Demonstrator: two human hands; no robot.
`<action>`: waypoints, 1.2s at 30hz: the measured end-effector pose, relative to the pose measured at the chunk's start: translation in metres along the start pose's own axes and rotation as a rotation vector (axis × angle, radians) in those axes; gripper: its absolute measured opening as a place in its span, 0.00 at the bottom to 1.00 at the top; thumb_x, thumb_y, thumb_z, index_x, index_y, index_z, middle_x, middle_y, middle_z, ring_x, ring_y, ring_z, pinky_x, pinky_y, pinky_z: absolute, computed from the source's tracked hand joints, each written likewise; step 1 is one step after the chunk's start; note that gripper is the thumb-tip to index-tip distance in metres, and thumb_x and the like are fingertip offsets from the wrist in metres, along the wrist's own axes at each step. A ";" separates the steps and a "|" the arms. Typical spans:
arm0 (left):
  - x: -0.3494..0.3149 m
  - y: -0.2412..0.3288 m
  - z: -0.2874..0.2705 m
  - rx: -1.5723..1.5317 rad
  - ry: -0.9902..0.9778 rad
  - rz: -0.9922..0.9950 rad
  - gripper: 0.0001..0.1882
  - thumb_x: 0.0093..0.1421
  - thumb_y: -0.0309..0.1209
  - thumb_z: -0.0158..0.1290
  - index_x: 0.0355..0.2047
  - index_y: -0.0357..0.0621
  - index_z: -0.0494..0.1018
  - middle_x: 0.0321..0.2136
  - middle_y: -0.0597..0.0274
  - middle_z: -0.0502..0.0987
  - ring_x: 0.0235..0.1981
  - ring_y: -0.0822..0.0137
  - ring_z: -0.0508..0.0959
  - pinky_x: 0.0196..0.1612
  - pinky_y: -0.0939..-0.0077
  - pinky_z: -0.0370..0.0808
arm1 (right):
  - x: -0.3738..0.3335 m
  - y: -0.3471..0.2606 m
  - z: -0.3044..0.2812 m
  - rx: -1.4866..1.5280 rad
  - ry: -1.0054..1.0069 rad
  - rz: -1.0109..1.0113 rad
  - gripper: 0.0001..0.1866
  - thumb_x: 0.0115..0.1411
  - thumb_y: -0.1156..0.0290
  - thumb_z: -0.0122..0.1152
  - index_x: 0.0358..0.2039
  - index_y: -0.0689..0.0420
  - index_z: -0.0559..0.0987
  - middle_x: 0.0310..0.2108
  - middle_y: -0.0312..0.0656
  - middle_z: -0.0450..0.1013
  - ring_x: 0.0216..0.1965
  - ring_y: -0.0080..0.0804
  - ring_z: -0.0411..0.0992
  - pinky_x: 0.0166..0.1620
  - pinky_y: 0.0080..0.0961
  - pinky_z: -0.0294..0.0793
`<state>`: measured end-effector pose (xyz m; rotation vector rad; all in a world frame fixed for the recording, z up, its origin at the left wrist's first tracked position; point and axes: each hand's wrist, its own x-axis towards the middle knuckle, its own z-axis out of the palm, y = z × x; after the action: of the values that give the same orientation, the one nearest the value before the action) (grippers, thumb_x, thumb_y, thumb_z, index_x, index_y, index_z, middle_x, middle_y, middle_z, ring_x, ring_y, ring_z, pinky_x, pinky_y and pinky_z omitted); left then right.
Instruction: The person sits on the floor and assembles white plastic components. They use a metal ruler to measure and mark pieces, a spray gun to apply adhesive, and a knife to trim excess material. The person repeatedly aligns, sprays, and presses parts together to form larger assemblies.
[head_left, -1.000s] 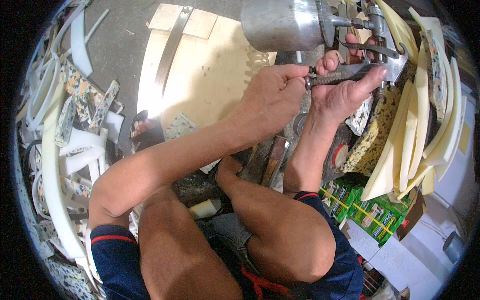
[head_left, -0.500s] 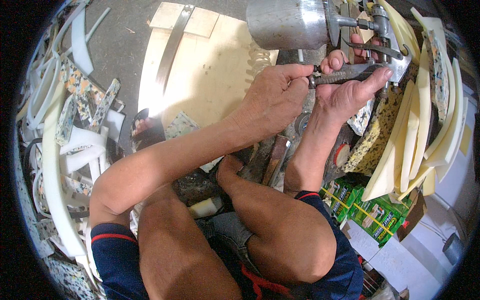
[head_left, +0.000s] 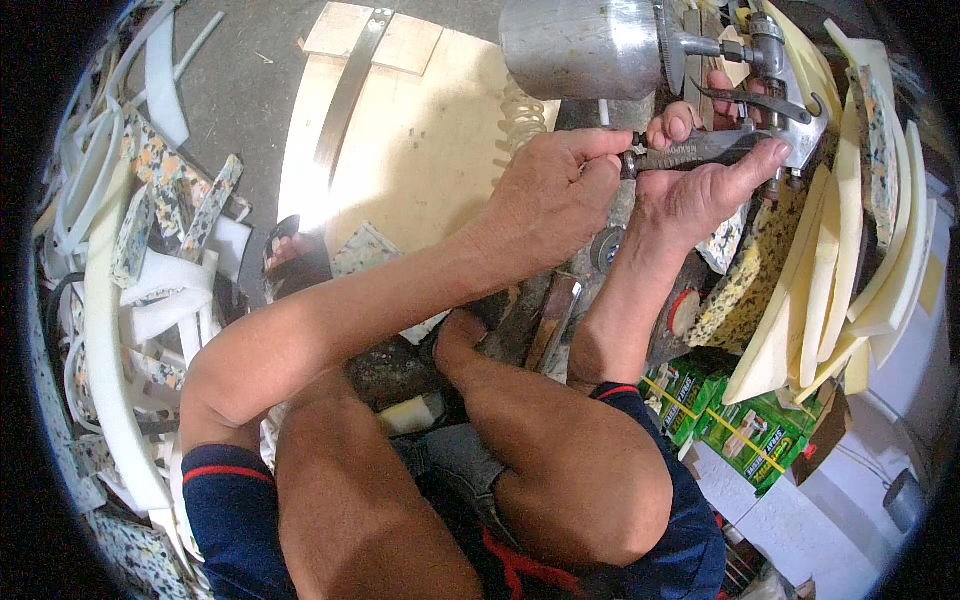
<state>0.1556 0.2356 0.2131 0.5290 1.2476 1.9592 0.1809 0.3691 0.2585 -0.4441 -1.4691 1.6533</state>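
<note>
A metal spray gun [head_left: 768, 60] with a silver paint cup [head_left: 585, 50] lies sideways at the upper right. My right hand [head_left: 690, 195] is wrapped round its dark handle [head_left: 695, 152], thumb along the near side and fingers curled beneath the trigger [head_left: 750, 98]. Reaching across from the left, my left hand [head_left: 555, 195] pinches at the base of the handle, by a small dark fitting [head_left: 637, 139]. Its fingertips partly cover what they grip. A pale coiled hose [head_left: 522, 120] shows just behind the left hand.
A light wooden board [head_left: 450, 90] lies ahead, with a metal strip [head_left: 345, 110] across it. White and speckled foam scraps [head_left: 165, 290] pile up on the left. Yellowish foam pieces [head_left: 800, 290] lean at the right, above green packs [head_left: 750, 430]. My bent legs fill the near middle.
</note>
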 end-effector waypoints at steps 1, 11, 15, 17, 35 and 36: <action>0.000 0.001 0.000 -0.002 -0.003 0.007 0.21 0.68 0.30 0.45 0.58 0.37 0.76 0.32 0.77 0.74 0.32 0.84 0.68 0.34 0.85 0.66 | 0.000 0.000 0.000 0.001 -0.011 -0.005 0.35 0.67 0.32 0.46 0.57 0.52 0.67 0.45 0.47 0.74 0.21 0.31 0.68 0.20 0.25 0.66; 0.001 0.010 -0.003 0.038 -0.027 -0.103 0.21 0.68 0.29 0.45 0.58 0.35 0.75 0.37 0.72 0.78 0.37 0.81 0.72 0.41 0.83 0.70 | -0.001 0.003 -0.001 -0.005 0.007 -0.003 0.32 0.68 0.34 0.46 0.55 0.50 0.69 0.44 0.47 0.75 0.23 0.29 0.66 0.22 0.24 0.67; 0.000 -0.005 -0.002 -0.008 -0.015 -0.004 0.21 0.68 0.27 0.46 0.58 0.33 0.74 0.46 0.63 0.80 0.47 0.76 0.75 0.52 0.79 0.72 | -0.001 0.002 -0.001 -0.001 -0.002 -0.007 0.33 0.68 0.34 0.46 0.55 0.50 0.69 0.44 0.47 0.75 0.23 0.29 0.66 0.22 0.24 0.67; 0.000 -0.012 -0.001 -0.015 -0.006 0.044 0.20 0.69 0.26 0.46 0.58 0.32 0.73 0.51 0.57 0.79 0.52 0.72 0.75 0.57 0.76 0.70 | -0.001 0.001 -0.001 -0.012 -0.007 -0.014 0.33 0.68 0.34 0.46 0.56 0.50 0.69 0.44 0.47 0.75 0.23 0.29 0.66 0.23 0.24 0.67; -0.011 -0.029 -0.015 0.246 -0.039 0.075 0.23 0.68 0.30 0.52 0.61 0.36 0.70 0.59 0.46 0.75 0.62 0.59 0.73 0.65 0.67 0.67 | -0.010 0.008 -0.002 -0.013 0.045 0.046 0.37 0.68 0.34 0.46 0.59 0.56 0.67 0.47 0.45 0.72 0.24 0.30 0.68 0.23 0.24 0.67; -0.014 -0.029 -0.021 0.270 -0.034 0.051 0.23 0.67 0.31 0.54 0.62 0.37 0.71 0.58 0.47 0.76 0.60 0.60 0.74 0.63 0.67 0.69 | -0.013 0.009 -0.003 -0.018 0.037 0.059 0.36 0.69 0.35 0.46 0.59 0.56 0.67 0.47 0.45 0.72 0.24 0.29 0.68 0.23 0.24 0.67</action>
<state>0.1609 0.2198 0.1786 0.7311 1.4999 1.8247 0.1873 0.3619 0.2458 -0.5297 -1.4570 1.6707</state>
